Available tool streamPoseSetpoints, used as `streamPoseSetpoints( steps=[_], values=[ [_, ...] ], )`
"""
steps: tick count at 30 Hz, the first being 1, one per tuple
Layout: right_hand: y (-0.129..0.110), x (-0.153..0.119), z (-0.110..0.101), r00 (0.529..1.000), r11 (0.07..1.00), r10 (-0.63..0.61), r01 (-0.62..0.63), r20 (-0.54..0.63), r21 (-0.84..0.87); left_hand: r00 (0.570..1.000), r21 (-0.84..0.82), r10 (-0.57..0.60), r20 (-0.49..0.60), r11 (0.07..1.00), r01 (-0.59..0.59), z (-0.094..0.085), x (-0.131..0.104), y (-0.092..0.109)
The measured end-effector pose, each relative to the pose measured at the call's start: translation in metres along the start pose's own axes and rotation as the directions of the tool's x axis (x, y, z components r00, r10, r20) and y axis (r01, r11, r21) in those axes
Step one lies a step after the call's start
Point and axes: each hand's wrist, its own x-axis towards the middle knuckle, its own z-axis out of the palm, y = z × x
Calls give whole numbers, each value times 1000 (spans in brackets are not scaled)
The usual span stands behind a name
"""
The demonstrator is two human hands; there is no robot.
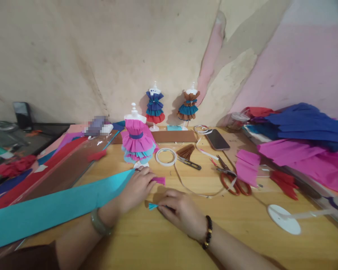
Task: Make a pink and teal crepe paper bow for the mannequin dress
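Observation:
My left hand [138, 186] is closed on a small pink paper piece [159, 180], just in front of the base of a mannequin in a pink and light-blue dress [137, 140]. Pinched in my right hand [180, 210] is a small turquoise pleated piece [152, 206], its fanned end pointing left. A long turquoise paper strip [73, 198] runs from the left edge to beneath my left hand. White tape ring [166, 156] and snips [189, 162] lie beyond my hands.
Two dressed mannequins [154, 103] stand by the wall. Orange-handled scissors [232, 182], a phone [217, 139] and a white round stand [284, 218] lie to the right. Blue and pink paper [307, 125] is piled at the far right. Red strips [56, 161] lie left.

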Motion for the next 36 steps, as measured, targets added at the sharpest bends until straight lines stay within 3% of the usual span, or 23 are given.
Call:
streamPoseSetpoints(
  steps=[6,13,17,26,36],
  values=[
    [5,-3,2,1000,999,31,-31,0,-13,997,-28,43,-58,999,-45,3,-2,1],
    [5,0,0,994,998,31,-26,-101,54,988,-93,64,-141,993,-77,0,-9,2],
    [4,1,-2,987,999,36,-32,-157,32,991,-168,74,-116,981,-93,0,-15,9],
    [3,2,-2,991,996,-71,77,-113,46,995,-321,64,-71,943,-84,4,-16,11],
    [12,-1,0,960,994,109,-105,-258,30,997,-372,75,-3,925,-71,1,-17,20]
  ],
)
